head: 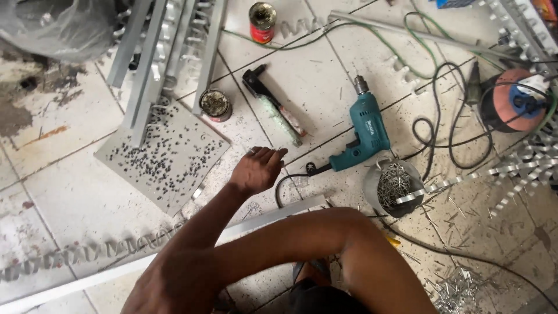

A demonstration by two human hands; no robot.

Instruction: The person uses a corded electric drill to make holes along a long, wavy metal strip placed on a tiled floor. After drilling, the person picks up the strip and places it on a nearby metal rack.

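Head view, looking down on a tiled floor (70,197). One electric drill (366,131), teal with a black cord, was laid on its side near the centre. One hand riveter (273,104) with a black head and pale handles was laid just left of it. Two round tins were counted: one red tin (262,22) at the top edge and one open tin (215,104) beside the metal rails. One grey metal container (392,186) filled with rivets was set just below the drill. One flat grey sheet (165,154) was strewn with many small dark bits, too many to be counted. One cable reel (514,100), red and blue, was seen at the right edge. One long white bar (145,261) was laid across the floor under the arms. A bundle of grey metal rails (163,52) was laid at the upper left; their number could not be told.

One hand (257,168) was seen, stretched forward over the floor between the sheet and the drill's cord, fingers loosely spread and slightly curled, nothing held and nothing clearly touched. Which hand it was could not be told for certain, since the arms were crossed; it was taken as the right. The other hand was hidden below the frame.
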